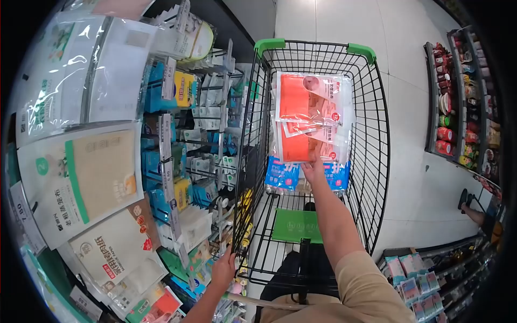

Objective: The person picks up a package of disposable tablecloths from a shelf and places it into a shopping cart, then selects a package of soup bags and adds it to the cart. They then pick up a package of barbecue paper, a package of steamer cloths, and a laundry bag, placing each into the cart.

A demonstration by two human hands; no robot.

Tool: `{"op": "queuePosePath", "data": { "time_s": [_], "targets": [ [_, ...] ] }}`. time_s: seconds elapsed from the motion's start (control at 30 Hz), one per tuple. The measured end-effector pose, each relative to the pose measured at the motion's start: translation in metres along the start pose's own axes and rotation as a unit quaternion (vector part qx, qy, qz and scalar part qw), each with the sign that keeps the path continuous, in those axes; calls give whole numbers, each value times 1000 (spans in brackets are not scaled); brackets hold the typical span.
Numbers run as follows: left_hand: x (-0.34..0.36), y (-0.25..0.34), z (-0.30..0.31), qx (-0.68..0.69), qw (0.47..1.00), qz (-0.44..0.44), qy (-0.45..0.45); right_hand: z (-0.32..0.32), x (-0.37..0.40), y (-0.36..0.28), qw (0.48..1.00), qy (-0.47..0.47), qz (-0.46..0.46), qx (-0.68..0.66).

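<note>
A black wire shopping cart point(381, 161) with green corner pieces stands in front of me. Inside it lie red and clear flat packages point(295, 99), overlapping in a pile, with blue packages point(282, 173) below them. My right hand point(314, 169) reaches into the cart and its fingers touch the lower edge of the red packages; the fingertips are partly hidden, so its hold is unclear. My left hand point(223, 269) is at the cart's near left side, its fingers against the wire rim.
Hanging packaged goods point(102, 172) fill the shelves close on the left. At the right are a shelf of jars and packets point(444, 107) and a rack of small packs point(412, 280). Another person's leg point(474, 214) shows at the far right. Pale floor tiles point(414, 177) run beside the cart.
</note>
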State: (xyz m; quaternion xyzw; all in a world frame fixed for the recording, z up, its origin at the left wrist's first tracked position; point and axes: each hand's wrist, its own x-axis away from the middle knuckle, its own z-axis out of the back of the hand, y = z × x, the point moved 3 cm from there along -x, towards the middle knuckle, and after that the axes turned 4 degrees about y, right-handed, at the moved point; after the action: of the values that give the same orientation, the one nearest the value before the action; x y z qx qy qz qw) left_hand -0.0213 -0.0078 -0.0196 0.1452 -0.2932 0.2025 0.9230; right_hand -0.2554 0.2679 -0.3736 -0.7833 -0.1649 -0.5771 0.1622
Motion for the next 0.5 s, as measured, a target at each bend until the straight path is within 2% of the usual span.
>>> {"op": "queuePosePath", "data": {
  "time_s": [0.07,0.2,0.27,0.4,0.5],
  "targets": [
    [4,1,7,5,1000,5,-4,-12,5,-1,997,-47,58,-33],
    [-2,5,0,7,1000,0,-1,-31,-13,-16,997,-39,63,-26],
    [-4,8,0,7,1000,-2,-2,-65,12,-32,996,-72,41,-33],
    [-6,13,4,0,1000,5,-8,-104,2,-46,989,-125,55,-50],
    [-7,18,9,10,1000,14,-12,-144,6,-53,978,-183,20,-95]
  ]
}}
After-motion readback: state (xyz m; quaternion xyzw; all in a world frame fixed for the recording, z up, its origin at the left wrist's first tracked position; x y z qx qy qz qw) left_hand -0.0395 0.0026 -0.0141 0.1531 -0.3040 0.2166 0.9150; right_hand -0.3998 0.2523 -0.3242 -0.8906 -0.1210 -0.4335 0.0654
